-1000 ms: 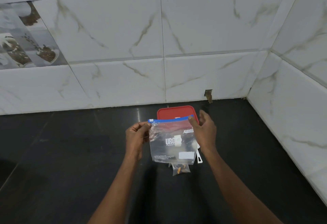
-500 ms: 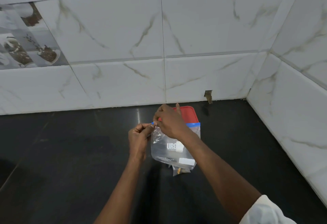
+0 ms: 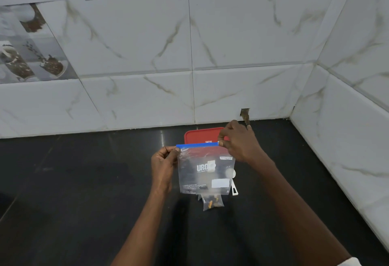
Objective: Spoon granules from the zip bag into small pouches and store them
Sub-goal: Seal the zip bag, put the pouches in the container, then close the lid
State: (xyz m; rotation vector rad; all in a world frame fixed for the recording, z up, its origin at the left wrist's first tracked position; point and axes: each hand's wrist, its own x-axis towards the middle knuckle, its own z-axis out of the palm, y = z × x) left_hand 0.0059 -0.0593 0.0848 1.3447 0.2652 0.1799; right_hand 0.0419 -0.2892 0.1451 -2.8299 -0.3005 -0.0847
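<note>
A clear zip bag point(image 3: 205, 171) with a blue zip strip and white print hangs upright over the black counter. My left hand point(image 3: 163, 165) pinches its top left corner. At the right end of the blue strip, my right hand point(image 3: 240, 141) pinches the zip between thumb and fingers. Below the bag, a small clear pouch point(image 3: 212, 202) with dark and orange bits lies on the counter. A white spoon point(image 3: 234, 185) lies behind the bag, mostly hidden by it.
A red-lidded container point(image 3: 200, 136) stands behind the bag near the back wall. White marble tile walls close the back and the right side. The black counter point(image 3: 84, 181) stretches to the left and toward me.
My right hand went to the bag's top left corner next to my left hand, then slid right along the blue zip to its right end. My left hand kept its hold.
</note>
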